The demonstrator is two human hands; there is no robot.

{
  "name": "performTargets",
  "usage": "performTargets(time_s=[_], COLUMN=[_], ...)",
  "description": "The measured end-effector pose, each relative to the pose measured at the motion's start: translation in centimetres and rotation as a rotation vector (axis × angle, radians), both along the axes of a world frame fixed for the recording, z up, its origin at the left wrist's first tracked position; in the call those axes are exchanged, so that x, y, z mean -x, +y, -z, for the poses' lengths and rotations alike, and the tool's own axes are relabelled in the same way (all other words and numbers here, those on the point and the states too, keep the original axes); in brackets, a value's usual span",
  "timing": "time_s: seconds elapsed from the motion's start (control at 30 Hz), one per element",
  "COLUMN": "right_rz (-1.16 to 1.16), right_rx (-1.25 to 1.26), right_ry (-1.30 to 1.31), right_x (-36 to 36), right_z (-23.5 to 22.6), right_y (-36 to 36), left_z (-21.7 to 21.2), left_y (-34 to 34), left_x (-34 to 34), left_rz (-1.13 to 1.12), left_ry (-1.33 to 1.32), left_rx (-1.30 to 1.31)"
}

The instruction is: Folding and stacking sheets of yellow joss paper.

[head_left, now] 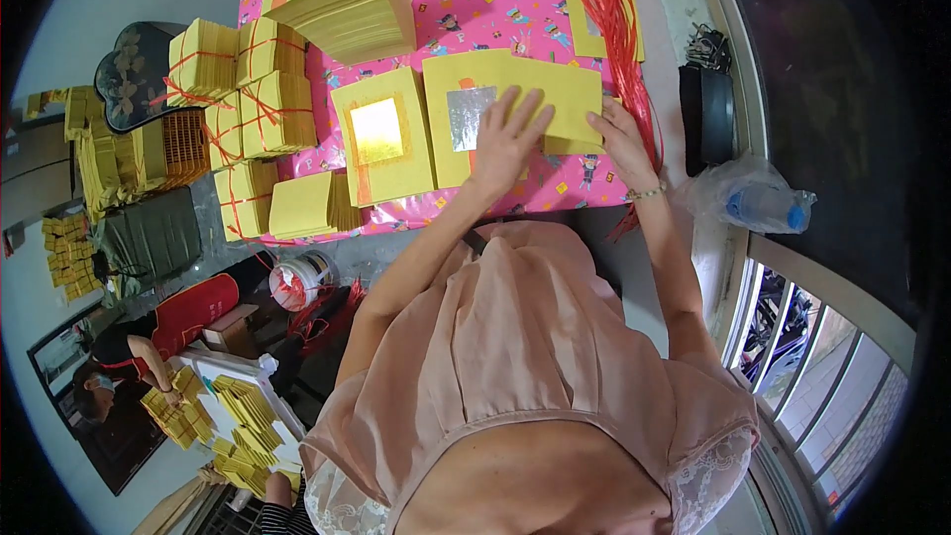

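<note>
My left hand (509, 142) lies flat with its fingers spread, across a stack of yellow paper with a silver foil square (469, 117) and the blank yellow paper (565, 94) beside it. My right hand (624, 144) grips the right edge of that blank yellow paper, its fingers bent at the edge; a beaded bracelet circles the wrist. To the left lies another yellow paper stack (420, 160) with a shiny foil square (379, 129) on top. Orange print shows around the foil.
A tall yellow paper stack (347, 10) stands on the pink patterned tablecloth (466, 0). Red-tied bundles (277, 114) line the left side. Red plastic strands (624, 30) hang at the right, near a bagged bottle (758, 206). Another person (129, 357) handles yellow paper at lower left.
</note>
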State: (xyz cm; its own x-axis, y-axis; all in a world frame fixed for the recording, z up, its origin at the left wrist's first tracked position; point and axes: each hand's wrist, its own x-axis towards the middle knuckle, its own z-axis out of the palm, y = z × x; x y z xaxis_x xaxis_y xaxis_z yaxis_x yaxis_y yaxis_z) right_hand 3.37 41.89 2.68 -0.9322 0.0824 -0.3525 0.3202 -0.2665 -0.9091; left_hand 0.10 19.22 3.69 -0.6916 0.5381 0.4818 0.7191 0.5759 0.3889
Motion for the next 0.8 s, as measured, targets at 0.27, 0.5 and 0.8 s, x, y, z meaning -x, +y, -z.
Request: performTargets(time_s=[0.27, 0.5, 0.8], right_rz=[0.074, 0.066, 0.178], right_rx=[-0.261, -0.533, -0.454], right_ry=[-0.083, -0.034, -0.148], right_x=[-4.4, -4.3, -3.0], right_z=[5.4, 12.0, 13.8], right_y=[4.3, 5.8, 5.5], left_z=[6.0, 8.7, 11.3], left_y=[3.9, 6.2, 7.0], left_x=[-5.0, -5.3, -6.3], left_rz=[0.157, 0.118, 0.019], left_ry=[-0.214, -0.413, -0.342], left_rx=[0.164, 0.228, 0.350])
